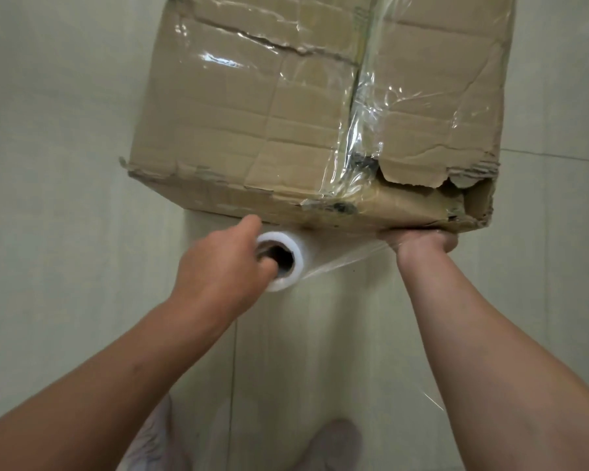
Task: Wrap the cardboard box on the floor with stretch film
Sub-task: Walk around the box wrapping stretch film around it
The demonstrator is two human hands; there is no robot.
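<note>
Left hand grips the stretch film roll by its core, feeding film; right hand, fingers hidden, apparently braces beneath the cardboard box.

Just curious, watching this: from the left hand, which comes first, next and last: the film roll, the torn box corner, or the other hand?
1. Film roll: held by the left hand.
2. Right hand: to the right, under the cardboard box edge.
3. Torn box corner: farther right, just above.
</note>
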